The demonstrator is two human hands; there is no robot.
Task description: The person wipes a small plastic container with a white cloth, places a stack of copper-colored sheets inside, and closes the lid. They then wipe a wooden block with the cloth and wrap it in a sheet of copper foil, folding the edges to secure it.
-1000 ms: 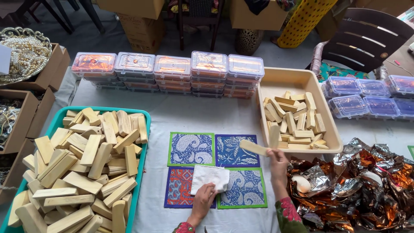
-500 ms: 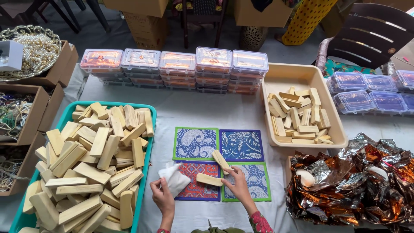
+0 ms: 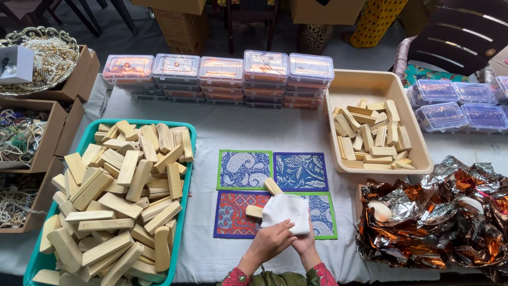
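Observation:
My two hands meet over four patterned mats [image 3: 244, 169] near the table's front edge. My left hand [image 3: 269, 242] presses a white cloth [image 3: 286, 209] from the left. My right hand [image 3: 306, 239] grips under the same cloth, its fingers mostly hidden. A pale wooden bar [image 3: 272, 185] sticks out of the cloth's top, and its lower end is covered. A second short bar [image 3: 254, 211] shows at the cloth's left edge over the red mat [image 3: 232, 220]; I cannot tell whether it is held or lying there.
A teal tray [image 3: 189, 159] heaped with pale bars stands on the left. A beige tray [image 3: 370, 85] with several bars sits at the right. Stacked clear lidded boxes [image 3: 219, 71] line the back. Crumpled foil [image 3: 439, 212] lies at the right, and cardboard boxes of beads [image 3: 24, 137] at the left.
My hands have come together. The cloth moved from the left over the bars that my right hand carried from the beige tray, and it now covers one bar.

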